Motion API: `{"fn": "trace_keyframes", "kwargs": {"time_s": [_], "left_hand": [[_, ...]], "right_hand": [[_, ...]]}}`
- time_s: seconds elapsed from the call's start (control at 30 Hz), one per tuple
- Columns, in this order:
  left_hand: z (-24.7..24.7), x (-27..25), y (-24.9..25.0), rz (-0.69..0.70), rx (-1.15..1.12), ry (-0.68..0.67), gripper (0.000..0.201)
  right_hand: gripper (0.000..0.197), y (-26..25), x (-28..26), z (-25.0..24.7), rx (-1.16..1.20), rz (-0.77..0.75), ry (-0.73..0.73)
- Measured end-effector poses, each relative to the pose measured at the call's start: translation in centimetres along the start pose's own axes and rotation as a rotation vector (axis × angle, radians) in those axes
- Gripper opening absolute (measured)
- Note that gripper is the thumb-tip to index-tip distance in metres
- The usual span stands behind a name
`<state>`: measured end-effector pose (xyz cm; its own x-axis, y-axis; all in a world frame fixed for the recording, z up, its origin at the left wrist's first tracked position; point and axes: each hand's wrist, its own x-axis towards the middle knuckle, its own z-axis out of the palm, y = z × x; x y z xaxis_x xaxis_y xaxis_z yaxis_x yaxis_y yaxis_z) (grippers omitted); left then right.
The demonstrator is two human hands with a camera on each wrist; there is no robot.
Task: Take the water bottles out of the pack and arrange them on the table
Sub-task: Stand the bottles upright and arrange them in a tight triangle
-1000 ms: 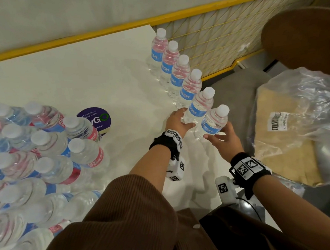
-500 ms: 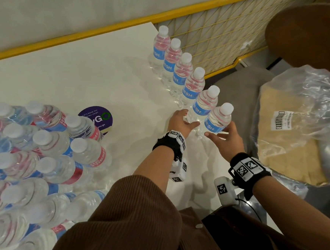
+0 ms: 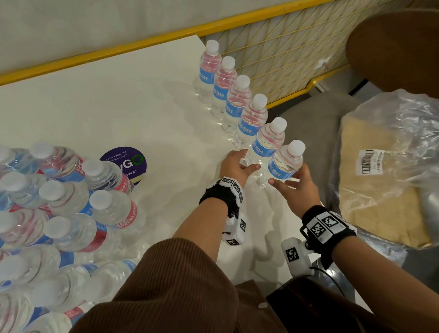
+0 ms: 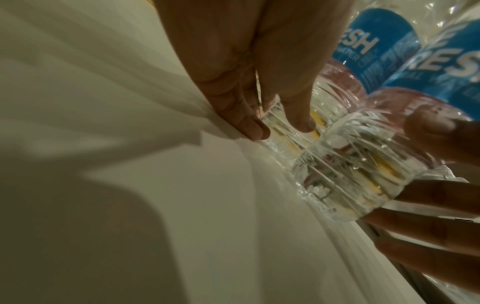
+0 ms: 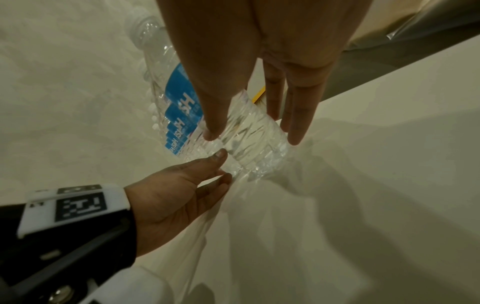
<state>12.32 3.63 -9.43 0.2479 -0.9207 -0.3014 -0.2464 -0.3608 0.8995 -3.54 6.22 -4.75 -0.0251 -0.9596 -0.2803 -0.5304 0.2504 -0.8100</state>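
Observation:
Six upright water bottles with blue labels form a row (image 3: 236, 99) along the right edge of the white table (image 3: 103, 102). My right hand (image 3: 292, 187) has its thumb and straight fingers on either side of the base of the nearest bottle (image 3: 284, 164) (image 5: 249, 133), which stands on the table. My left hand (image 3: 235, 165) touches the base of the second-nearest bottle (image 3: 265, 143) (image 4: 288, 142) with straight fingers. The opened pack (image 3: 46, 219) with several bottles lies at the left.
The row stands close to the table's right edge. Past it is a clear plastic bag with beige contents (image 3: 385, 179), a brown round seat (image 3: 409, 54) and a yellow mesh rail (image 3: 283, 56). A purple round sticker (image 3: 127, 163) lies beside the pack.
Both hands stay at the bases of the two nearest bottles. Only the head view has shifted a little.

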Motion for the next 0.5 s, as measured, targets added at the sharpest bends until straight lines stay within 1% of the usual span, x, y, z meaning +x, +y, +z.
{"fn": "trace_keyframes", "kwargs": {"time_s": [0.2,0.3,0.4,0.43,0.47,0.5], "left_hand": [[-0.1,0.0,0.1,-0.002,0.036,0.001,0.056],[0.0,-0.2,0.2,-0.009,0.087,-0.008,0.059],[-0.3,-0.8,0.6,-0.027,0.187,-0.027,0.061],[-0.7,-1.1,0.9,-0.034,0.228,-0.042,0.060],[-1.3,-1.5,1.4,-0.040,0.267,-0.066,0.058],[-2.2,-2.0,2.2,-0.040,0.301,-0.092,0.056]], "right_hand": [[0.066,0.3,0.2,0.1,0.005,0.005,-0.010],[0.071,0.4,0.3,0.2,-0.003,0.011,-0.025],[0.078,0.7,0.2,-0.1,-0.024,0.078,-0.048],[0.076,1.0,0.2,-0.3,-0.076,0.117,-0.089],[0.071,1.2,0.0,-0.4,-0.158,0.151,-0.162],[0.062,1.5,-0.2,-0.4,-0.254,0.170,-0.267]]}}
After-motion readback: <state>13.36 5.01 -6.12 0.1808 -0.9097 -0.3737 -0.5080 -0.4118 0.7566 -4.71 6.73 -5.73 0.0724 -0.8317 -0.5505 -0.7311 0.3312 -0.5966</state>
